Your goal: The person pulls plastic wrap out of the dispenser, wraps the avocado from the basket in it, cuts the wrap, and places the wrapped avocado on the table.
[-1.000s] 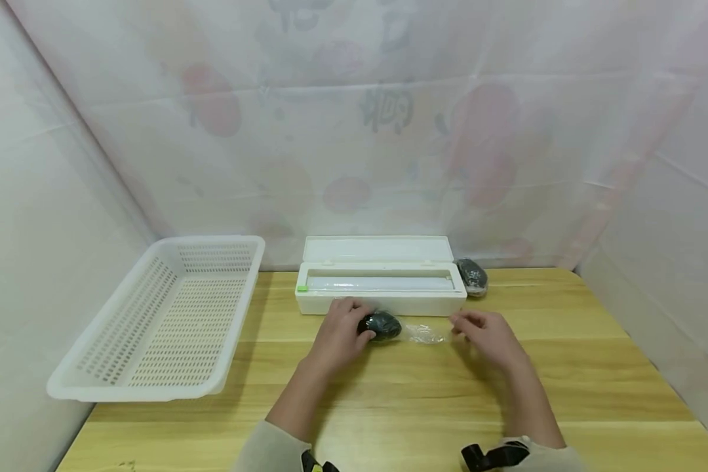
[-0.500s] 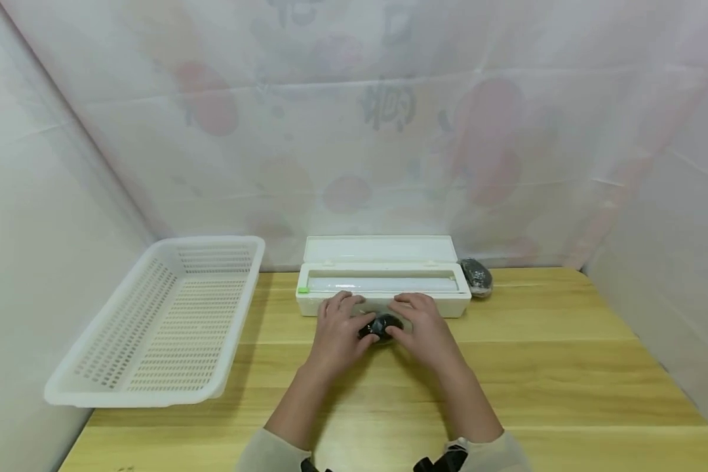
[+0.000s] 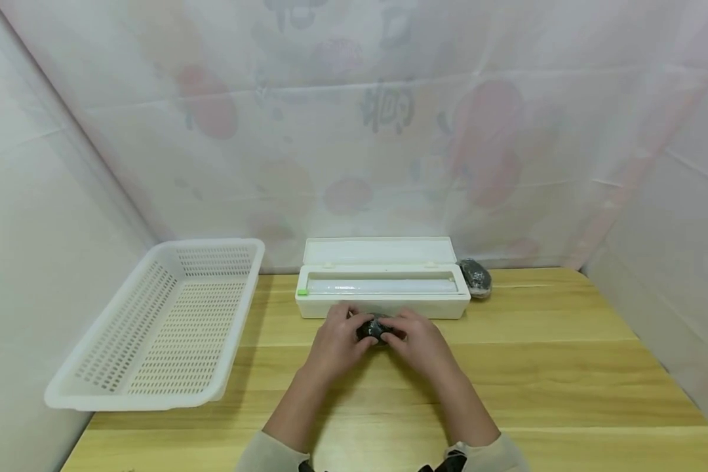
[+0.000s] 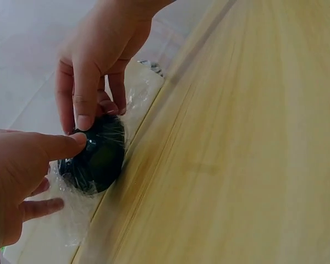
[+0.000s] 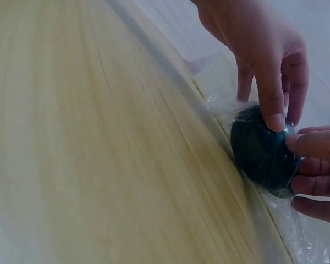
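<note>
A dark green, egg-shaped avocado lies on the table just in front of the white cling film dispenser. Clear cling film surrounds it, with loose film sticking out at both ends in the wrist views. My left hand holds the avocado from the left, thumb on the near side. From the right, my right hand pinches film against its top with thumb and fingers. In the left wrist view both thumbs meet near the top of the avocado. Some fingertips are hidden behind it.
The dispenser's lid stands raised, a film roll inside. Another dark wrapped avocado sits at the dispenser's right end. A white perforated basket stands at the left. A printed curtain hangs behind the wooden table.
My right hand has come left from the loose end of the film to the avocado. That flat tail of film no longer shows on the table. My left hand has stayed on the avocado.
</note>
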The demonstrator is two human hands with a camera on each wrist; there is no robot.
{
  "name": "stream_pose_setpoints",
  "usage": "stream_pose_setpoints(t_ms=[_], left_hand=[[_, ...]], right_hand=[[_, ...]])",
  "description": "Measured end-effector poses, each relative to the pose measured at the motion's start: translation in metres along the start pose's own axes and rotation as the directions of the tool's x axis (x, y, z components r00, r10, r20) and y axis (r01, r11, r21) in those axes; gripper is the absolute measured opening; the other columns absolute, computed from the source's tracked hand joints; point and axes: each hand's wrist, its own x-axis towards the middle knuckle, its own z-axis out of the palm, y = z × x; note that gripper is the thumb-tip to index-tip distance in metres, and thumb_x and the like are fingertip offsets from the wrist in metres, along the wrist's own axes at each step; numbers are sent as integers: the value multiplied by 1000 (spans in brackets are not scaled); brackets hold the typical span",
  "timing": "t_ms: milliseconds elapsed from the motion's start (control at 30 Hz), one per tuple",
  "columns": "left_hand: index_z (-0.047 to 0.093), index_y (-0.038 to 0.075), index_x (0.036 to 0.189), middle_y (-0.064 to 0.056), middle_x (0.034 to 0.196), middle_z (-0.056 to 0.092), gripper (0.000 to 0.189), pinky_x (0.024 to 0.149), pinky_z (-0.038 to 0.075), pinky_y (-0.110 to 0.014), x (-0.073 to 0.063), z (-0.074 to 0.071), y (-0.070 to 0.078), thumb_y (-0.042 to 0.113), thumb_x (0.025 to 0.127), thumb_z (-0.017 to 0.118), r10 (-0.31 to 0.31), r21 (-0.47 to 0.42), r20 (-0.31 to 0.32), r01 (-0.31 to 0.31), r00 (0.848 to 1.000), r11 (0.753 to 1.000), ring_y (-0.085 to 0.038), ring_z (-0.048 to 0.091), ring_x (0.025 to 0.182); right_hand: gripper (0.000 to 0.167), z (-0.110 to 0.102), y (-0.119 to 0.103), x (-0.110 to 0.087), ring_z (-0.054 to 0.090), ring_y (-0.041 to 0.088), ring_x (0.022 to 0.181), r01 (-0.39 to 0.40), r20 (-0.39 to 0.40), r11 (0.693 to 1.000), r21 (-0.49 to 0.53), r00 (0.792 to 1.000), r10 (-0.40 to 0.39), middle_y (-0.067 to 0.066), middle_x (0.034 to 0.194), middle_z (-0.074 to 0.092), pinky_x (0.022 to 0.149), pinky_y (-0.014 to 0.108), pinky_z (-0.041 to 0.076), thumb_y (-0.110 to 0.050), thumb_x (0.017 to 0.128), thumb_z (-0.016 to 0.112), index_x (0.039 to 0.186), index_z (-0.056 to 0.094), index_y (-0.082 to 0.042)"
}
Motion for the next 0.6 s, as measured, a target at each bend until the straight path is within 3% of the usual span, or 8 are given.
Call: stream_pose_setpoints(t_ms=[167,267,400,500,600], left_hand=[[69,15,117,1,108,62,43,83,54,-32,0,0,-1,32,80,82,-2,19,-3,2,1000,1000,-16,59,102],[69,16,118,0,109,61,41,82,54,-32,0,0,-1,32,82,81,-7,-1,7,7,1000,1000,-16,58,100],[68,17,122,-1,111,58,38,85,53,-33,-1,1,-2,30,86,76,-26,-35,35,28,999,999,-16,56,102],[66,19,126,-2,112,56,39,86,52,-33,-1,2,-3,30,90,73,-29,-35,54,31,998,999,-17,54,103],[64,20,130,-3,114,54,45,85,52,-33,-1,2,-2,34,89,74,-26,-29,80,28,996,999,-17,51,104]], right_hand=[[26,0,4,-1,48,7,70,-4,21,999,51,1000,2,-7,83,61,62,23,45,-14,83,79,108,77,-17],[23,1,8,-2,55,8,76,-60,42,986,156,998,54,-6,87,64,67,24,50,-12,85,77,107,77,-16],[21,2,15,-3,62,13,86,-221,38,915,336,974,221,-1,95,69,75,28,54,-6,87,68,103,77,-16],[26,4,20,-2,60,17,88,-290,21,867,406,951,308,2,100,66,75,29,55,-1,84,64,103,75,-16],[27,6,23,-2,58,18,88,-297,25,867,399,949,314,5,103,62,77,30,54,1,83,68,105,74,-14]])
